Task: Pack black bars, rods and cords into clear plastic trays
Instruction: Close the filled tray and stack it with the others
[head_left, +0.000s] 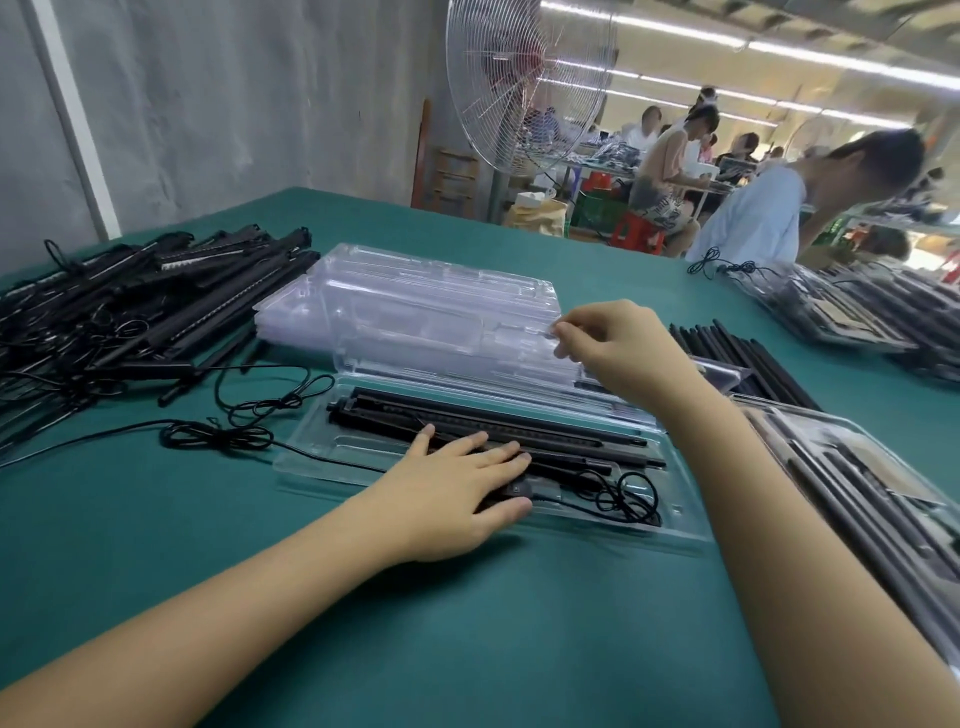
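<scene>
A clear plastic tray (332, 457) lies in front of me on the green table. Black bars and rods (545, 431) lie lengthwise in it, with a coiled black cord (623, 493) at its right end. My left hand (462, 488) rests flat on the bars with straight fingers, its thumb by a small black round piece. Behind the tray stands a stack of empty clear trays (415, 312). My right hand (618, 348) pinches the right edge of the top tray of that stack.
A heap of black bars with cords (130, 306) fills the left side. Loose black rods (743, 358) lie to the right, and filled trays (857, 467) sit at right and far right. A fan and seated people are behind the table.
</scene>
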